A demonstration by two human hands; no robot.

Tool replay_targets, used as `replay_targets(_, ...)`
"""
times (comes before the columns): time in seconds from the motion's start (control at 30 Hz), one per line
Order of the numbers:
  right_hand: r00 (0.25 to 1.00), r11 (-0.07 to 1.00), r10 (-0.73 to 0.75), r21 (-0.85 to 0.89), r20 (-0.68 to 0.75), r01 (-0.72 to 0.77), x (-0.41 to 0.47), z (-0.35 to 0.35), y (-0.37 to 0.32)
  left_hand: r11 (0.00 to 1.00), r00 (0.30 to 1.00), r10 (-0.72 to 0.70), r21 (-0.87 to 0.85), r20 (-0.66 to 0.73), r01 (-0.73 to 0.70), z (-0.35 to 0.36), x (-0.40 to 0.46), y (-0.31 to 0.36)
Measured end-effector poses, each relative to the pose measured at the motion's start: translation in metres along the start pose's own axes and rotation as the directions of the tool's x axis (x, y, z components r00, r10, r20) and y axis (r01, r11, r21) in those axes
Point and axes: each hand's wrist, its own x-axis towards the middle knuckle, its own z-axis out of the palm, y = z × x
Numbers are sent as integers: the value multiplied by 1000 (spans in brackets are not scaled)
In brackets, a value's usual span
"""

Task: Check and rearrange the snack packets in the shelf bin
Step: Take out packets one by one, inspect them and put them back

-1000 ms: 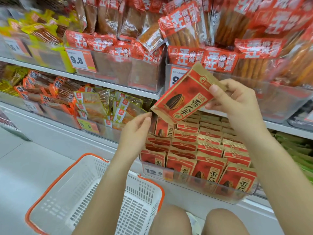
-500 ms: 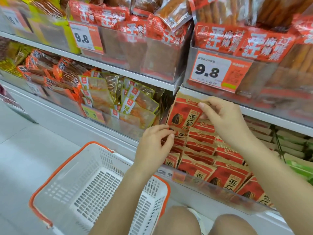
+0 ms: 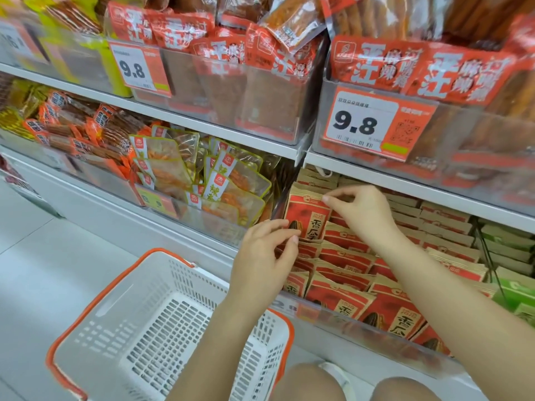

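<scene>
Head cam is all I've got, so one view to go through. Right hand (image 3: pixel 366 211) pinches the top edge of a red seed packet (image 3: pixel 308 214) between thumb and forefinger, other fingers loosely curled. Left hand (image 3: pixel 262 257) has its fingertips on the packet's lower left corner, fingers bent; I'd call it a light pinch on that corner, but the contact is partly hidden so I can't swear to it. The packet stands upright at the back left of the clear bin (image 3: pixel 333 316) on the lower shelf, behind rows of the same packets leaning forward.

Handling-wise, my guess: it looks like a kraft-paper pouch, light, flat, fairly stiff along the sealed top band but soft in the belly where the seeds shift. Not fragile, not slippery, the paper should give decent friction. Best hold is that top seal band, with the second hand steadying a bottom corner so it drops straight into the slot. Squeezing the middle would just crumple it. Main risk I see is catching the neighbours and tipping the row.

White basket (image 3: pixel 162 322) with orange rim sits on the floor just left of the knees, and a 9.8 price tag (image 3: pixel 373 125) hangs on the shelf above
</scene>
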Motion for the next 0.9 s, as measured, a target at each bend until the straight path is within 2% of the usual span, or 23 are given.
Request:
replay_targets(0.13,995,986,79,-151,53,-70,7,6,-4,1000,1000,5,20,9,-6,-1,0,0)
replay_targets(0.27,996,950,79,-305,34,-65,9,15,-9,998,1000,10,58,19,-11,-4,-1,5)
replay_targets(0.37,995,958,74,-282,60,-54,9,13,-8,996,1000,19,89,6,-19,-3,-3,6)
replay_targets(0.5,996,970,-75,-230,49,85,-10,2,-6,999,999,3,46,-34,-1,-4,-10,4)
replay_targets(0.6,966,952,-184,-209,185,221,-28,-5,-6,999,999,10,41,-49,-8,-3,-12,0)
replay_targets(0.7,919,922,-196,-255,341,291,-33,-3,-11,999,998,25,34,-53,-24,-2,-12,-2)
replay_targets(0.8,923,927,-149,-276,356,256,-27,5,-17,1000,998,-9,20,-65,10,-2,-16,2)
replay_targets(0.9,920,897,-94,-369,380,244,-20,14,-22,999,997,-28,25,-75,30,-3,-20,3)
